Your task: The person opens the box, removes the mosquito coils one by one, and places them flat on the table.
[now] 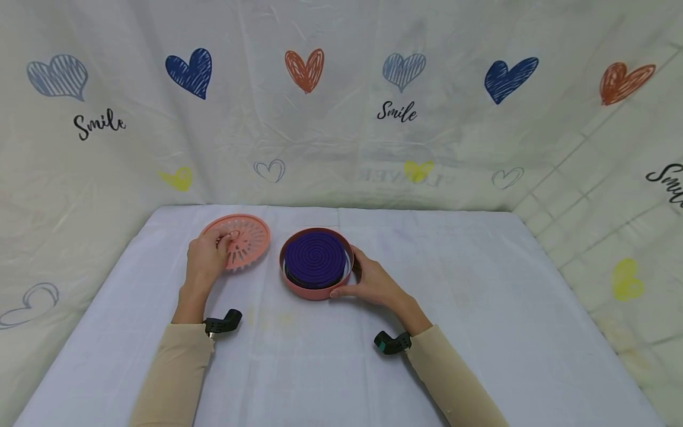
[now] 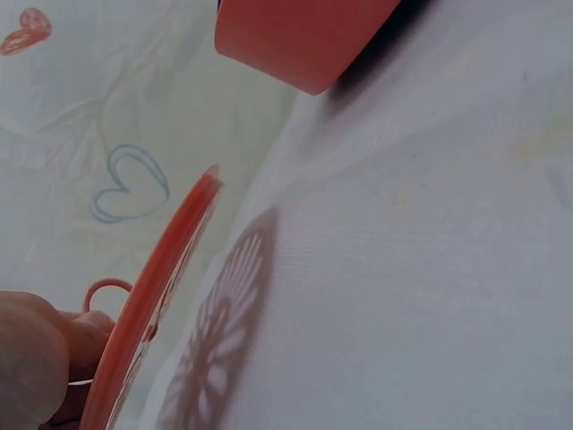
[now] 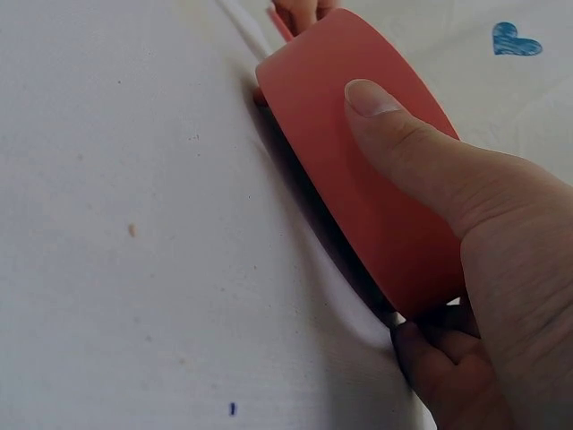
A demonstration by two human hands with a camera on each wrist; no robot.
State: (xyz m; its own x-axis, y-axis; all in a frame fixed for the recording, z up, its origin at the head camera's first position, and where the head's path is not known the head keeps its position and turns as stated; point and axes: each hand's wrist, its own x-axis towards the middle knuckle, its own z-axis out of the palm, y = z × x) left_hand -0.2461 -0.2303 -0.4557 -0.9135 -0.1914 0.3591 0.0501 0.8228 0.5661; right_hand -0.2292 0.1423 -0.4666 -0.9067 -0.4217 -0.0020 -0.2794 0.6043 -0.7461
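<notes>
My left hand (image 1: 207,256) pinches a round pink slotted lid (image 1: 251,240) by the small ring on its top. In the left wrist view the lid (image 2: 148,313) stands off the white cloth and throws a slotted shadow on it. To its right is a round pink holder (image 1: 306,293) with purple mosquito coils (image 1: 315,258) inside, the spiral facing up. My right hand (image 1: 370,279) grips this holder from its right side. The right wrist view has the thumb flat along the holder's wall (image 3: 358,188), with other fingers curled at its lower edge.
A white cloth covers the table (image 1: 299,367). Behind it hangs a pale curtain (image 1: 341,130) printed with hearts and words, running along the back and both sides. A dark wrist camera (image 1: 224,321) sits on the left wrist, another camera (image 1: 392,343) on the right.
</notes>
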